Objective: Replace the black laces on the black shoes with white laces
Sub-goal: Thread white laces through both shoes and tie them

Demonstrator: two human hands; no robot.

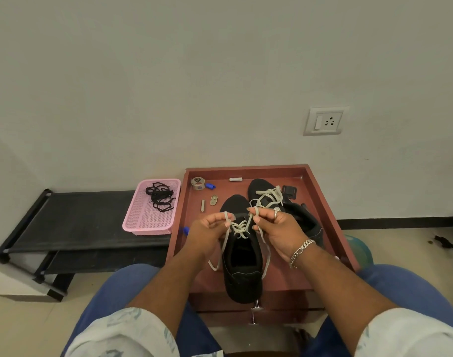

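The near black shoe point(242, 264) stands on the reddish wooden tray-top point(320, 191) with its heel toward the person, and a white lace point(239, 228) already crosses through its upper eyelets. The left hand point(210, 234) pinches one strand of that lace between thumb and fingertips, and the right hand point(278, 231) is closed on the other strand, both lifted just above the tongue; the loose tails hang down either side of the shoe. It looks like the start of a knot or bow, though the fingers hide the crossing itself, so I cannot tell whether a loop is already formed. The main risk is uneven tension: pulling harder on one side would drag the lace through the eyelets and leave one tail too short to tie. The shoe is not held down, so a sharp upward tug could tip it or slide it toward the tray's front edge, where its heel already sits. A slack pinch could let a strand slip and undo the crossing. The second shoe point(284, 204), behind and to the right, carries its own white lace loosely, and its ends lie near the right hand, so a finger could snag the wrong strand. The removed black laces point(160, 198) lie in the pink basket point(143, 222), well apart.
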